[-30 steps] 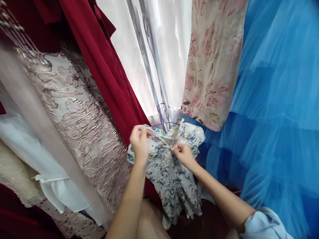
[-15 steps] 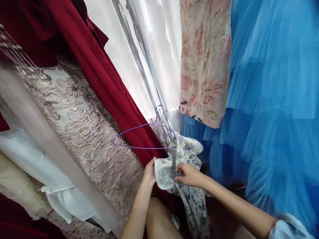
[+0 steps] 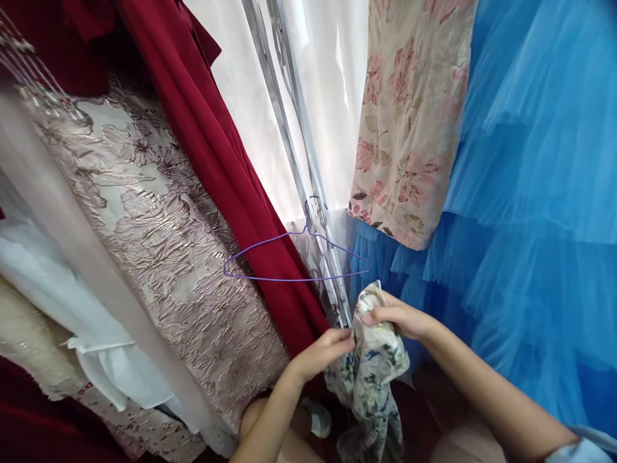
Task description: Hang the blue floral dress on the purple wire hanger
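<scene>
A white garment with a blue, green and yellow floral print [image 3: 378,360] hangs bunched in front of me. Near its top edge, my right hand [image 3: 398,316] is closed on the fabric, thumb on the near side. On the other side, my left hand [image 3: 322,354] has its fingers together and their tips at the cloth, pinching its edge. Just above both hands a purple wire hanger [image 3: 289,279] hangs from the metal frame, with no fabric on it. The garment's lower part trails down toward the dark floor.
Left of me hang a dark red garment [image 3: 216,161], a pinkish embossed floral one [image 3: 173,257] and a white one [image 3: 96,347]. A beige floral garment [image 3: 405,128] and blue layered tulle [image 3: 540,193] hang at right. Metal poles [image 3: 284,109] slope before a white curtain [image 3: 332,71].
The floral garment has come off the hanger's right end and moved lower, now bunched. My right hand has risen to its top edge; my left hand has shifted right and down.
</scene>
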### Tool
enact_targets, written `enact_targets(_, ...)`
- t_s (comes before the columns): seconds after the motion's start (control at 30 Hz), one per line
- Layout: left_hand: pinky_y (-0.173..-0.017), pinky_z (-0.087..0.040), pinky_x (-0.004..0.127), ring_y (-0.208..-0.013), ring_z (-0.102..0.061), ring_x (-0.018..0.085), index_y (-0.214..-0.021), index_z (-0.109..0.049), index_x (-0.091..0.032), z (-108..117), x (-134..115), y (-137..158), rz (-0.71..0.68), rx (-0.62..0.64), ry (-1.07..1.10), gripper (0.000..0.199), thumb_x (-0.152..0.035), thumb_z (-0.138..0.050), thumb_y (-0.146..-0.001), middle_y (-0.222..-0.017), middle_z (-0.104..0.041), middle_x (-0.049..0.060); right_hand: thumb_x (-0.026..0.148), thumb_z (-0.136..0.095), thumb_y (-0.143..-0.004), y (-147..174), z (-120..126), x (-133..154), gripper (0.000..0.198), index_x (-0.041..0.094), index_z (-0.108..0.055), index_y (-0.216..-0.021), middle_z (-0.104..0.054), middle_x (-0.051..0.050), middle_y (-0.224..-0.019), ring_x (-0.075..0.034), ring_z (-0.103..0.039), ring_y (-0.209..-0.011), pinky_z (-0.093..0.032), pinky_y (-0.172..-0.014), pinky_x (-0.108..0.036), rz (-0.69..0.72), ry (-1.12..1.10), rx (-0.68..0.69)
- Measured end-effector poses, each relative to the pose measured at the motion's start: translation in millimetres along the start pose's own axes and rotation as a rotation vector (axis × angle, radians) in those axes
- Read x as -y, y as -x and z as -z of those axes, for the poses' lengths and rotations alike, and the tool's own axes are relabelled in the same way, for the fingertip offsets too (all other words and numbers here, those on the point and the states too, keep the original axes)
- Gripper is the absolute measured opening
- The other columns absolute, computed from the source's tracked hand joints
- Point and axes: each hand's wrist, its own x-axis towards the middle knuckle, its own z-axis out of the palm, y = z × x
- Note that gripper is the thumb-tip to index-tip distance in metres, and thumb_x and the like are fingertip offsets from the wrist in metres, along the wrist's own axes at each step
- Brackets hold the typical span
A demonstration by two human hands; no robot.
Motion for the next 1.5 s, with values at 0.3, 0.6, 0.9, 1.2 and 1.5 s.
enact_targets(0.3, -0.059, -0.037, 0.023, -0.063, -0.051, 0.014, -0.075, -0.068, -0.011, 56, 29, 46, 0.063, -0.192, -0.257, 0.043, -0.053, -0.067, -0.082, -0.067, -0.06, 0.002, 0.026, -0.069, -0.071, -25, 32, 29, 0.012, 0.014, -0.066, -0.074, -0.06, 0.0, -0.069, -0.014, -0.053, -0.063, -0.041, -0.06, -0.024, 0.301, 0.294, -0.105)
enact_targets(0.6, -0.1, -0.041, 0.044, -0.104, -0.059, 0.029, -0.091, -0.07, -0.02, 175, -46, 114, -0.012, -0.564, -1.208, 0.032, -0.037, -0.042, -0.09, -0.105, -0.07, 0.009, 0.026, -0.06, -0.069, -112, 47, -13, 0.011, 0.017, -0.06, -0.076, -0.058, 0.002, -0.069, -0.015, -0.051, -0.065, -0.038, -0.061, -0.024, 0.286, 0.76, -0.299)
enact_targets(0.9, -0.086, -0.046, 0.03, -0.096, -0.061, 0.022, -0.099, -0.057, -0.021, 177, -109, 63, -0.207, -0.827, -1.047, 0.024, -0.035, -0.037, -0.094, -0.1, -0.068, 0.005, 0.029, -0.051, -0.075, -74, 24, -19, 0.023, 0.02, -0.039, -0.058, -0.033, 0.005, -0.057, -0.01, -0.032, -0.055, -0.024, -0.051, -0.023, 0.306, 0.82, -0.239)
enact_targets(1.2, -0.075, -0.043, 0.025, -0.079, -0.062, 0.017, -0.094, -0.062, -0.021, 129, -125, -5, -0.452, -0.846, -1.12, 0.022, -0.016, -0.041, -0.089, -0.088, -0.066, 0.0, 0.019, -0.049, -0.077, -54, 9, -12, 0.011, 0.017, -0.052, -0.067, -0.047, 0.005, -0.062, -0.011, -0.043, -0.06, -0.032, -0.055, -0.021, 0.394, 0.769, -0.144)
enact_targets(1.5, -0.08, -0.048, 0.027, -0.086, -0.067, 0.02, -0.11, -0.066, -0.019, 114, -116, -20, -0.506, -0.858, -1.109, 0.028, -0.02, -0.046, -0.09, -0.095, -0.072, 0.004, 0.017, -0.05, -0.085, -56, 27, -5, 0.017, 0.018, -0.065, -0.077, -0.064, -0.006, -0.1, -0.018, -0.061, -0.091, -0.045, -0.086, -0.029, 0.699, 0.741, -0.318)
